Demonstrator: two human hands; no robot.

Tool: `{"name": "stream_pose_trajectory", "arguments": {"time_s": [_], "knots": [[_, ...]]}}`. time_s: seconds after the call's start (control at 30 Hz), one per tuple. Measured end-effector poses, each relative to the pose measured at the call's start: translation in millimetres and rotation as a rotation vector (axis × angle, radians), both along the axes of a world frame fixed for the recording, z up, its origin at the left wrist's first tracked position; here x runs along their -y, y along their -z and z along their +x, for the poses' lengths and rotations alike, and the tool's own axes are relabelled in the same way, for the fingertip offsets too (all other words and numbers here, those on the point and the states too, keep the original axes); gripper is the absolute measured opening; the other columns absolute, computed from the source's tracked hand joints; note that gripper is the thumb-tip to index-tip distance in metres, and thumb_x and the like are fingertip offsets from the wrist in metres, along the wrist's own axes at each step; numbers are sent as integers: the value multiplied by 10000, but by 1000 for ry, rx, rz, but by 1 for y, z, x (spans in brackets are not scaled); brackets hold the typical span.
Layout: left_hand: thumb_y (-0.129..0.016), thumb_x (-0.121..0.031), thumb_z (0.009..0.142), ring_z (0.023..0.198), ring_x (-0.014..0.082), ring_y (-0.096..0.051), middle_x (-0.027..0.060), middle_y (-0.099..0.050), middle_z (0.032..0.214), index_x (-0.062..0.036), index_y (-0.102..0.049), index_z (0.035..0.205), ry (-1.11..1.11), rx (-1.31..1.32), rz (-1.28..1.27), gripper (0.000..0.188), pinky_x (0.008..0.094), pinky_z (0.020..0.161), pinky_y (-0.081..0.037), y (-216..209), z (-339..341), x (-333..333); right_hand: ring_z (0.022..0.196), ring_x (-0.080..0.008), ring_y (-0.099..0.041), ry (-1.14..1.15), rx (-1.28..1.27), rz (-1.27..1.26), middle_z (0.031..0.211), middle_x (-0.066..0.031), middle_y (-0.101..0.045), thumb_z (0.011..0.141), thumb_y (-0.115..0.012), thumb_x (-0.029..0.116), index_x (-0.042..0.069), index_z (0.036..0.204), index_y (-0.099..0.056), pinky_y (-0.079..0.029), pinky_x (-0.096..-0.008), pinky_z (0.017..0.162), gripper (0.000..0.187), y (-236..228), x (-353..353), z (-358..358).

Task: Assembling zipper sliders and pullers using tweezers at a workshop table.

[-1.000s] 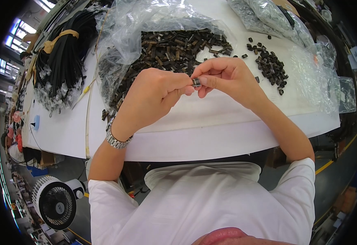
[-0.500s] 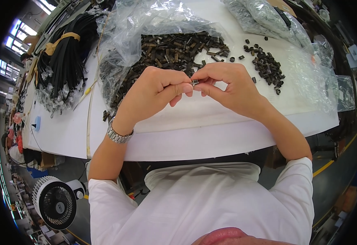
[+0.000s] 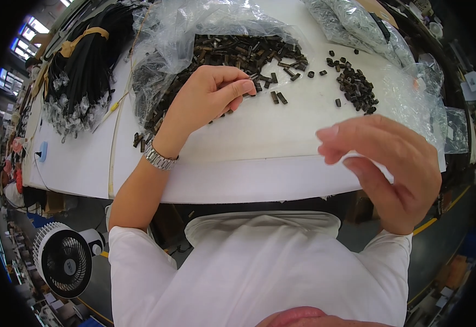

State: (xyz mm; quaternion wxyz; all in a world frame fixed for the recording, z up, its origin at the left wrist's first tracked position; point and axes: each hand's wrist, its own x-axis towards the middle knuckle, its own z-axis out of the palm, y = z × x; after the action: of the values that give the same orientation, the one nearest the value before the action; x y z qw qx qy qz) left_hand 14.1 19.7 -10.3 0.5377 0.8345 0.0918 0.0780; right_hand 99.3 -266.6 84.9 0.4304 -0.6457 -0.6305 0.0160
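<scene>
My left hand [image 3: 211,99], with a metal watch on its wrist, is closed in a pinch at the front edge of a heap of small dark brown tube-like pieces [image 3: 232,48]. What lies between its fingertips, if anything, is too small to make out against the pieces behind. Raised toward me on the right, my right hand [image 3: 393,166] has its thumb and fingers apart and nothing visible in them. Two loose dark pieces [image 3: 279,97] lie on the white table between the hands. Farther right is a smaller pile of short dark pieces [image 3: 356,86].
Crumpled clear plastic [image 3: 164,52] surrounds the heap's left and far sides. A tied bundle of black straps [image 3: 85,65] with clear-wrapped ends lies left. More clear bags [image 3: 352,30] sit at the back right. A fan [image 3: 66,259] stands below the table's left edge.
My hands have parted from around a small metallic piece. The right one has come up and back toward me, its fingers now apart; my left hand stays pinched near the heap.
</scene>
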Motion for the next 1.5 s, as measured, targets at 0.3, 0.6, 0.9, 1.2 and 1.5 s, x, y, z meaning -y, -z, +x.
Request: {"name": "stream_pose_trajectory", "arguments": {"time_s": [0.3,0.6,0.9,1.2,1.5], "knots": [[-668,-247,1059,495,6,-464,-32,-607,632,-19,-778,985,17,48,31,264,200,459,-341,8,1,-3,775,-106,-755,-410,158,97,927,-24,-812,976,-751,162,102,1027,-821,-619,-204,688,105,-20,-7,-62],[-676,-228,1044,500,9,-475,-36,-617,638,-26,-780,992,13,99,90,234,204,450,-347,6,-5,-3,726,-105,-732,-429,-45,121,975,-39,-818,974,-730,120,89,1034,-833,-596,-191,655,123,-8,-15,-75],[-669,-246,1043,523,25,-484,-30,-621,683,-29,-776,972,-185,112,-119,253,207,487,-362,5,-8,-10,793,-272,-704,276,189,-212,940,-76,-739,970,-738,216,50,1027,-722,-552,-405,729,176,110,-123,81],[-684,-211,1028,497,37,-485,-4,-648,653,-1,-768,938,-143,125,-139,243,230,476,-371,16,-3,-13,920,-316,-658,231,317,-135,945,-83,-640,914,-754,113,60,946,-671,-532,-433,769,104,147,-141,83],[-735,-206,982,706,81,-635,42,-724,815,18,-753,988,-190,349,84,225,250,667,-511,30,3,-7,768,-130,-666,130,-349,-110,841,-36,-714,1003,-722,94,29,1023,-695,-527,-293,702,73,133,-133,71]]}}
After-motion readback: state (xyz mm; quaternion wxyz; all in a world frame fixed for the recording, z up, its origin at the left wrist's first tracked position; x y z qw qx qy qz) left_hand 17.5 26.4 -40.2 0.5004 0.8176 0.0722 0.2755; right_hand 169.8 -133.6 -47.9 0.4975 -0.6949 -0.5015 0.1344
